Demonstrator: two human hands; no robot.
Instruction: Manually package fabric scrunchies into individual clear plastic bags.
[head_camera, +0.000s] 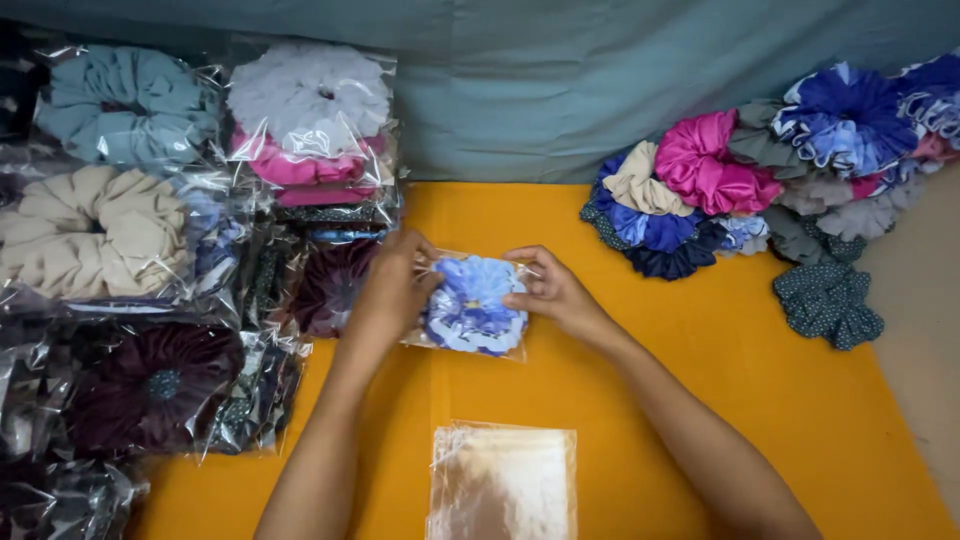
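A blue and white scrunchie (470, 303) sits inside a clear plastic bag, held just above an orange cloth (680, 400). My left hand (392, 290) grips the bag's left edge. My right hand (548, 288) pinches its right edge, fingers on the plastic. Both hands hold the same bag between them.
A stack of empty clear bags (502, 482) lies near the front. Bagged scrunchies (150, 250) in beige, teal, white, pink and maroon are piled at the left. Loose scrunchies (770, 180) in pink, blue, grey and dotted green heap at the right. A teal backdrop (560, 80) hangs behind.
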